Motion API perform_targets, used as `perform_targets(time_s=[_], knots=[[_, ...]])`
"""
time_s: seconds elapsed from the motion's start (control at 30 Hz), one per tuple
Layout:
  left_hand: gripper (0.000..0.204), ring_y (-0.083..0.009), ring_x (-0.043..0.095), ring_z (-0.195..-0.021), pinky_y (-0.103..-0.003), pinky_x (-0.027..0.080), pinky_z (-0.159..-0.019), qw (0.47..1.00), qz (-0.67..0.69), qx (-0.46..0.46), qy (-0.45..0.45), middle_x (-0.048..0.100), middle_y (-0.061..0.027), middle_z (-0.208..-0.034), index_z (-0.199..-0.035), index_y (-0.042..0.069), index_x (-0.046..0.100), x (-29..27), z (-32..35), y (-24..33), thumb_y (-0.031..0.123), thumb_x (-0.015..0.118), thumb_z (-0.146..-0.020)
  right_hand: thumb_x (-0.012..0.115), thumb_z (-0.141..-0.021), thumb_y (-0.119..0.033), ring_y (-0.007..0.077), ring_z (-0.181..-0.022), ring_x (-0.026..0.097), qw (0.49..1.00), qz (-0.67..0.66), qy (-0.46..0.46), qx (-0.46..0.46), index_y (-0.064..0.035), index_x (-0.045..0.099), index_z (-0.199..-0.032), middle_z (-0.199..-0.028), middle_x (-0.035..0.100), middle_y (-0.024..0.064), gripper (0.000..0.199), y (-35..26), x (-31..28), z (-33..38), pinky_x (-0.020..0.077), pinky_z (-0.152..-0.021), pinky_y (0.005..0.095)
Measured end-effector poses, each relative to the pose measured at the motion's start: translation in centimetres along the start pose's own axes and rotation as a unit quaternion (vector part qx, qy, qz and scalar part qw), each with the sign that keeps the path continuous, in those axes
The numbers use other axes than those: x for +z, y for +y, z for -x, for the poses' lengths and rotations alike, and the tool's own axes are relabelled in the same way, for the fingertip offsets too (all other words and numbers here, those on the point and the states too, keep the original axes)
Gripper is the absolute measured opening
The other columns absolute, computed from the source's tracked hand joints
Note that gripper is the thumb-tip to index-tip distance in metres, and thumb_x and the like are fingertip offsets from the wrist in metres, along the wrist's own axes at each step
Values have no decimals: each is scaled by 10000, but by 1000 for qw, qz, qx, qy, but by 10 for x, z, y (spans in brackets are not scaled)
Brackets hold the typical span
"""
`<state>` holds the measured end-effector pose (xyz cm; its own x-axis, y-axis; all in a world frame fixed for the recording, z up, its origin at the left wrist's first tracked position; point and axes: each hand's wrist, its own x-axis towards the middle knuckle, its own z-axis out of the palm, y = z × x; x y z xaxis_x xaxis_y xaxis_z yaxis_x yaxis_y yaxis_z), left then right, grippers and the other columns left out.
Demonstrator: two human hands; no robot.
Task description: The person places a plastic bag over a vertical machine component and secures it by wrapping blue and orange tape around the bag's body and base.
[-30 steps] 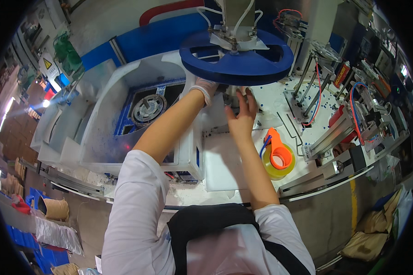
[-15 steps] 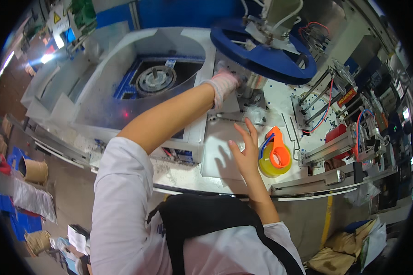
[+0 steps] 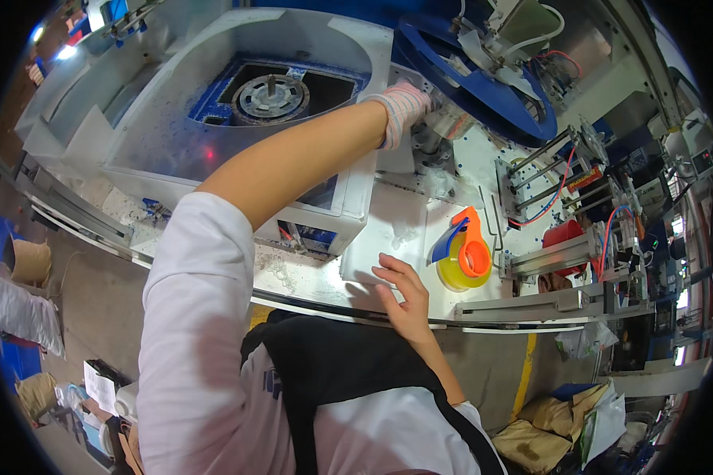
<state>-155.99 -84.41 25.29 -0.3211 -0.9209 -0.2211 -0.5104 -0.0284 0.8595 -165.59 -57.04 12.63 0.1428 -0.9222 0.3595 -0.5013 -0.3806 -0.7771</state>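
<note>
My left hand (image 3: 406,108), in a pink-and-white striped knit glove, reaches over the white machine housing (image 3: 355,178) to a shiny metal cylinder (image 3: 450,120) beneath the tilted blue ring-shaped wheel (image 3: 483,91). Its fingertips are hidden beside the cylinder, so their grip does not show. Bare, with loosely curved fingers apart and holding nothing, my right hand (image 3: 406,299) hovers by the table's front edge, over a white sheet (image 3: 363,257). Just right of it lies a roll of yellow tape (image 3: 455,279) with an orange and blue holder (image 3: 473,252).
A round metal hub (image 3: 271,99) sits inside the housing's opening. Bent hex keys (image 3: 489,218) lie right of the tape. Farther right stands a metal-rod fixture (image 3: 543,174) with red and blue tubing, near an aluminium rail (image 3: 531,307). Clear plastic film (image 3: 437,182) lies below the cylinder.
My right hand has drawn back toward the front edge, its fingers a little more curved. My left hand stays by the cylinder. The whole view has shifted.
</note>
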Motion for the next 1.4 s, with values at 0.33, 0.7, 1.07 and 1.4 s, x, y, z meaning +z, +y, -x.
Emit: perform_targets(time_s=[0.33, 0.7, 1.07, 1.4], knots=[[554, -247, 583, -945, -365, 476, -798, 970, -166, 158, 79, 591, -131, -1108, -1184, 38, 528, 20, -113, -8, 405, 641, -785, 622, -802, -21, 256, -1008, 611, 999, 2, 15, 39, -27, 674, -985, -1097, 634, 127, 191, 3, 1, 11, 483, -861, 321], [498, -225, 572, -891, -354, 461, -801, 974, -99, 163, 122, 606, -113, -1038, -1135, 33, 557, 41, -129, -23, 373, 644, -782, 615, -801, -14, 257, -956, 617, 1000, -2, 14, 15, -28, 671, -984, -1070, 644, 121, 192, 12, -5, -12, 495, -800, 315], [543, -246, 563, -863, -389, 450, -763, 962, 252, 67, 81, 594, -153, -968, -1099, 3, 526, 19, -62, -4, 383, 689, -748, 620, -785, -20, 263, -944, 618, 999, -26, -33, -12, -36, 673, -975, -1069, 647, 114, 198, 18, 0, -17, 488, -812, 327], [234, -254, 613, -793, -328, 474, -749, 951, -156, 209, 164, 668, -116, -914, -993, 86, 673, 17, -146, -17, 242, 620, -826, 625, -784, -39, 248, -917, 619, 999, 5, -30, -30, -54, 673, -980, -1050, 657, 90, 203, 18, -6, -16, 483, -805, 327]])
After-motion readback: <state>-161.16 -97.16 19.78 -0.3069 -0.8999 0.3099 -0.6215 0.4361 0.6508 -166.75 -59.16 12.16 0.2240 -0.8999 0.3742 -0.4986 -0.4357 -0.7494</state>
